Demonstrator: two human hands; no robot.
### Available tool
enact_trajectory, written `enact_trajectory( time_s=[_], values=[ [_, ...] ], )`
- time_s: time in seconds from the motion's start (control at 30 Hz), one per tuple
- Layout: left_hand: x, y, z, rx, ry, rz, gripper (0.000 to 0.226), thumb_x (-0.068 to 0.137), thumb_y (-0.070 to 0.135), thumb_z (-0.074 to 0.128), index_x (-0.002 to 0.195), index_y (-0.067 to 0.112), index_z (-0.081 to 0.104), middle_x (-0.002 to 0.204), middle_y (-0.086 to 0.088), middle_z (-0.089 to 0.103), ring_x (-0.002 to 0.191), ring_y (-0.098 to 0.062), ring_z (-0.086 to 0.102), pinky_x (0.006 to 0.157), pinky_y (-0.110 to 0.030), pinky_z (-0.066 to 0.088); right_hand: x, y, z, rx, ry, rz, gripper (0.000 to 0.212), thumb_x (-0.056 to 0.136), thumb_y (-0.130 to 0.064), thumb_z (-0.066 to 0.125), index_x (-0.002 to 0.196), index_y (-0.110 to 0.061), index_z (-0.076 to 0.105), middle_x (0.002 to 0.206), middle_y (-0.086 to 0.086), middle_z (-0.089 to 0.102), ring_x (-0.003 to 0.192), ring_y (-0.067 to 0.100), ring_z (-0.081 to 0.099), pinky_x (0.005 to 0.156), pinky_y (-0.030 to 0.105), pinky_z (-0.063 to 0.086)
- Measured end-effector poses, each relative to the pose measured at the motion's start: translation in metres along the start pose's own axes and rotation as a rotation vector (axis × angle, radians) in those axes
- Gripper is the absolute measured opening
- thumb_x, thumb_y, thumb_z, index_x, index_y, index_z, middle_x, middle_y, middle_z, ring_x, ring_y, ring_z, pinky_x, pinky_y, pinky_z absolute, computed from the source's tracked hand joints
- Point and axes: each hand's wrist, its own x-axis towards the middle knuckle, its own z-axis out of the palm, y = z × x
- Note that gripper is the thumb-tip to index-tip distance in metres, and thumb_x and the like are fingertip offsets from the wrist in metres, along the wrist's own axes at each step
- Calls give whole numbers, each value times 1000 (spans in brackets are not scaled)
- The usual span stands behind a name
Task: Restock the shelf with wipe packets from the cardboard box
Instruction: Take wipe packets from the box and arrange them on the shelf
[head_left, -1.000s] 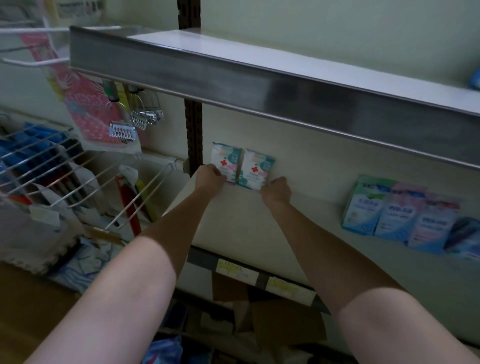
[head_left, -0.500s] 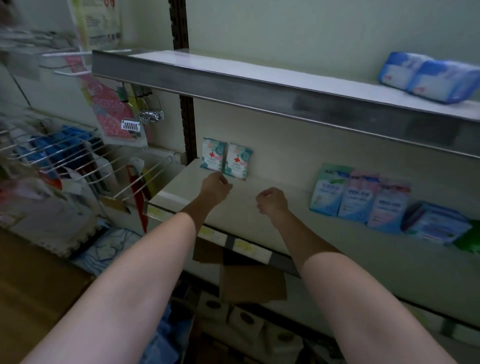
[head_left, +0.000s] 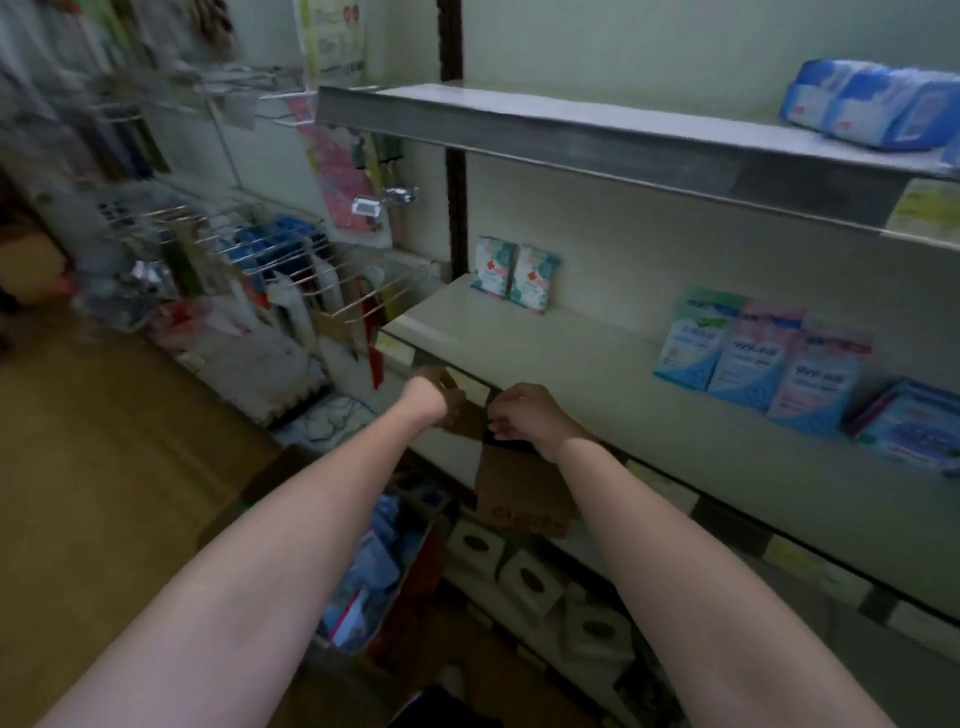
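Two small wipe packets (head_left: 515, 273) with red crosses stand upright against the back wall at the left end of the middle shelf (head_left: 519, 348). My left hand (head_left: 434, 397) and my right hand (head_left: 527, 415) hang in front of the shelf's front edge, both empty with fingers loosely curled. Below them an open cardboard box (head_left: 519, 493) stands on the floor, with blue wipe packets (head_left: 371, 566) inside it.
More wipe packs (head_left: 753, 358) in blue and pink line the right part of the middle shelf. Blue packs (head_left: 872, 106) lie on the top shelf. White tissue boxes (head_left: 530, 577) sit on the lowest shelf. A wire rack (head_left: 291, 270) with hanging goods stands left.
Both hands let go of the two packets at the shelf's back and drew away, down to the shelf's front edge. The view pulled back and tilted down.
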Motion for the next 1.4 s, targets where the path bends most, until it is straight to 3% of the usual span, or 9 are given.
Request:
enact_trajectory(
  time_s=[0.3,0.4,0.57,0.77,0.87,0.97,1.07,1.27,1.4],
  values=[
    [-70,-108,-9,15,48,-221,5,90,13,59,94,14,56,87,-16,69,64,-23,65,51,-25,50,-10,69,76,-149,-165,164,4,90,-2,61,91,-5,64,99,23,69,85,29,68,81,39,60],
    [-76,-151,-9,-23,61,-298,12,92,13,62,82,10,56,81,-18,68,53,-19,57,45,-21,45,-12,89,99,-168,-199,207,11,90,0,60,100,-1,64,90,20,67,78,27,66,73,36,59],
    [-74,-211,-13,-41,39,-408,22,93,12,60,75,13,49,71,-12,62,49,-13,52,43,-20,40,-2,128,145,-168,-232,291,6,90,-1,60,88,-7,61,79,14,63,66,23,61,66,35,55],
    [-45,-285,-27,-22,-102,-474,19,93,11,54,75,14,49,69,-14,56,54,-23,46,55,-32,39,23,166,202,-205,-125,378,15,88,-2,58,101,1,64,82,17,64,67,25,60,59,34,54],
    [-28,-312,-36,-15,-172,-473,18,92,8,54,75,13,48,72,-15,57,56,-24,47,57,-34,40,34,174,231,-271,-49,419,7,90,-10,58,86,-13,63,89,12,65,85,28,64,77,38,56],
    [-9,-330,-42,38,-216,-432,14,90,13,59,77,14,54,83,-13,64,73,-28,58,69,-37,49,46,182,252,-356,18,461,8,92,-16,56,96,-15,63,104,8,64,99,26,61,82,34,51],
    [11,-343,-46,83,-268,-368,5,91,14,60,94,10,60,95,-13,65,92,-31,60,73,-31,42,59,192,270,-401,55,508,8,90,-17,60,98,-18,58,109,6,61,101,24,58,83,33,49],
    [50,-361,-39,121,-322,-320,24,88,11,60,111,12,55,109,-12,65,103,-35,60,83,-36,48,87,206,287,-460,103,546,19,92,-18,62,105,-20,49,115,4,57,93,18,52,78,28,40],
    [68,-372,-26,147,-362,-281,30,86,25,65,112,16,52,111,-10,65,102,-32,62,84,-38,51,101,219,295,-508,57,563,33,92,-19,61,124,-18,51,126,6,55,107,24,57,80,29,42]
  ],
)
